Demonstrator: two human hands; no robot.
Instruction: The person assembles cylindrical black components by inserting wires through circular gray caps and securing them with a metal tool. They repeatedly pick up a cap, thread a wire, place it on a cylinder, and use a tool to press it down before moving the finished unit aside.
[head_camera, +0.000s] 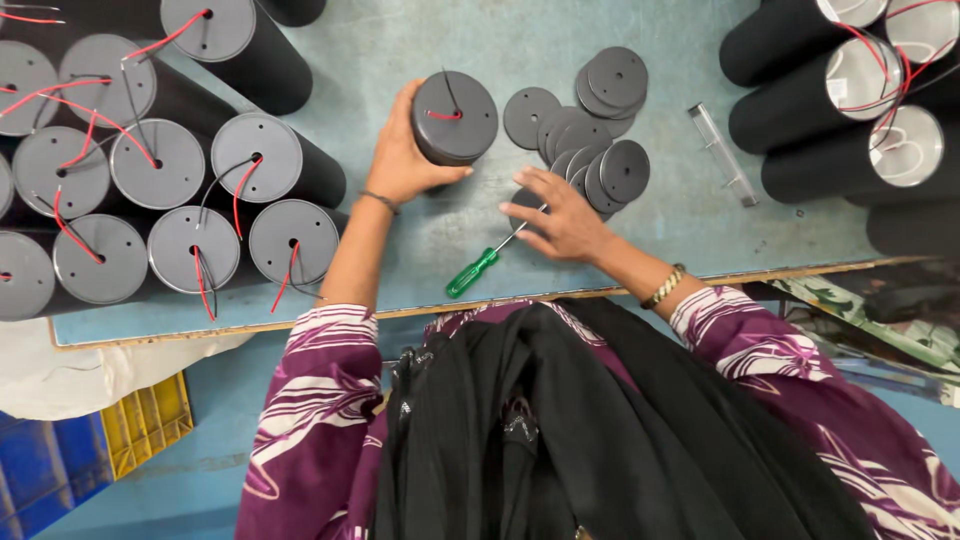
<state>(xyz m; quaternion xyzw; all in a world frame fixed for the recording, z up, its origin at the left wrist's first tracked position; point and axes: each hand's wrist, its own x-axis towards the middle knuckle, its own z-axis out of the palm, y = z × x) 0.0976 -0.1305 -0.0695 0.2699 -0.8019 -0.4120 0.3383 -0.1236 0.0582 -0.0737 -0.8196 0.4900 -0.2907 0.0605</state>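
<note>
Head view: left hand (400, 160) grips a black cylinder (455, 117) upright on the desk (420, 250); right hand (560, 215), fingers spread, rests over a green-handled screwdriver (480, 268) beside grey discs (590, 120).

Pale blue worktable (420, 270): black capped cylinder with red wire (455, 117) standing at centre; loose grey plastic discs (590, 130) lying just right of it; green-handled screwdriver (480, 268) lying nearer; clustered wired cylinders (150, 190) standing far left.

Matt black plastic-looking cylinder (455, 118) with smooth grey end cap; beside it, flat matt dark-grey discs (590, 125), a screwdriver (487, 261) with glossy translucent green plastic handle and bright metal shaft, on a worn, scuffed pale-blue painted tabletop (440, 230).
</note>
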